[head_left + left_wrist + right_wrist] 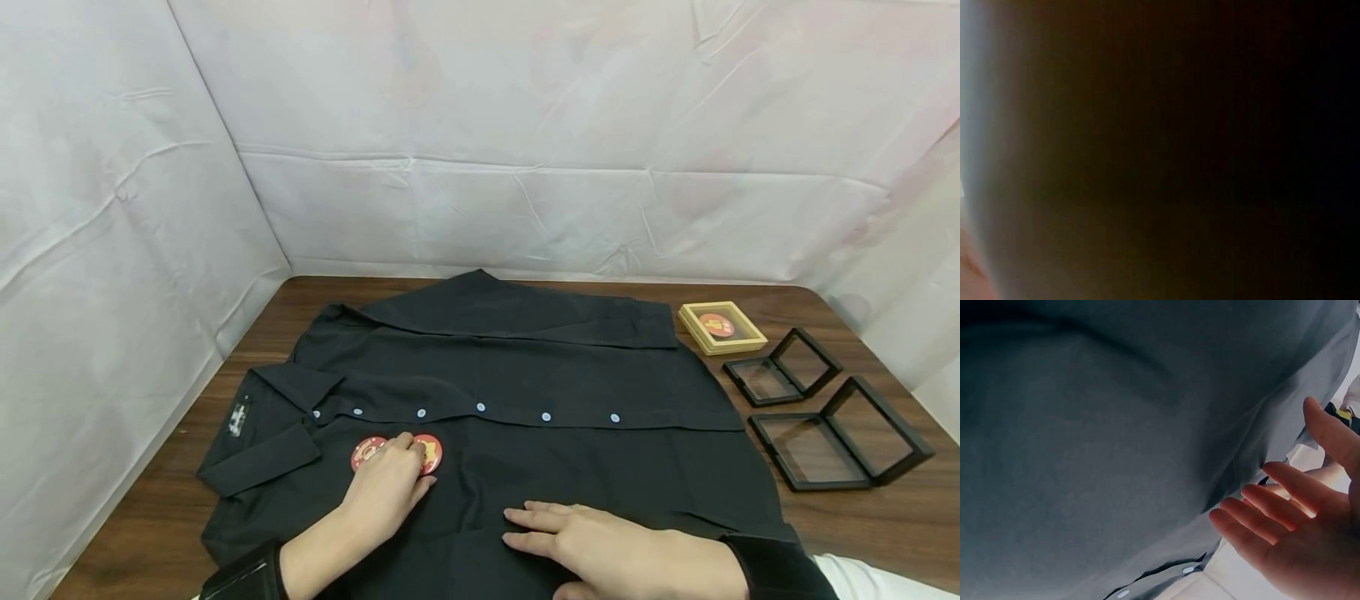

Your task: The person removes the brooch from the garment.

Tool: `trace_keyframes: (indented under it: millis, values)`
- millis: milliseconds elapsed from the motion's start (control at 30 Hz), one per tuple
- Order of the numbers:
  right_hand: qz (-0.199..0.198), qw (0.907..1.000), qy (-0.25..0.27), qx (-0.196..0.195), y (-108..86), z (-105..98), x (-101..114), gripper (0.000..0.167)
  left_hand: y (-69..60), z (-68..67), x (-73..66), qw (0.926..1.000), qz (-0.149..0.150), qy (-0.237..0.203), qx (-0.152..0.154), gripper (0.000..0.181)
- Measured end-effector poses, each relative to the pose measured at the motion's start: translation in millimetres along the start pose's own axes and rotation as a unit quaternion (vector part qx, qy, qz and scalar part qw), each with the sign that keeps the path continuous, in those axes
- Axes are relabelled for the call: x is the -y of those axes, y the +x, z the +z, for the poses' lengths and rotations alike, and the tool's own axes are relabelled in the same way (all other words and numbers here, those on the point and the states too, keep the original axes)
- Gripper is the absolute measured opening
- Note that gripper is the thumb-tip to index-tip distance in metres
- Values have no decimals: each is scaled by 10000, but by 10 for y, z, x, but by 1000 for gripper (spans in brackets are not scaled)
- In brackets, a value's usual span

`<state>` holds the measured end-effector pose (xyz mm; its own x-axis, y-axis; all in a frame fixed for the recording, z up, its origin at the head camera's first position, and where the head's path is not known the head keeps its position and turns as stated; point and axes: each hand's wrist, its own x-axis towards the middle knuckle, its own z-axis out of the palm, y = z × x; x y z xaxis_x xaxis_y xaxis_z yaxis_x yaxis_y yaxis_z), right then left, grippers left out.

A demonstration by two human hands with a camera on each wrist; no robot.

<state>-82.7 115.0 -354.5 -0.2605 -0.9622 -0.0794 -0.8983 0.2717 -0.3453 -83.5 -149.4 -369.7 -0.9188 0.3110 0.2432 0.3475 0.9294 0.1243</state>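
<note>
A black button-up shirt [570, 375] lies spread on the table, its collar toward the left. Two round red badges, a left one [364, 452] and a right one [429, 454], sit side by side on its chest. My left hand [386, 483] is over them; its bent fingers touch the right badge and cover part of both. Whether they pinch it is hidden. Flat on the lower front of the shirt, my right hand [592, 537] rests with fingers spread; the right wrist view shows this hand [1291, 519] beside the dark cloth. The left wrist view is dark and blurred.
To the right of the shirt are a yellow-framed case [722, 327] with a round red badge inside, and two open black-framed clear cases, a smaller one [783, 367] and a larger one [840, 437]. White sheeting [525, 167] hangs behind the wooden table [750, 293].
</note>
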Motion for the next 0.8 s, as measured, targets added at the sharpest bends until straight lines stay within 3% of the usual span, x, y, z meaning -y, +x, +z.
trace_keyframes:
  millis: [367, 800]
  values:
    - [-3, 9992, -346, 207, 58, 102, 0, 66, 62, 31, -39, 9993, 38, 320, 169, 26]
    - [-24, 9976, -649, 232, 97, 105, 10, 63, 139, 60, -93, 9985, -92, 526, 103, 28]
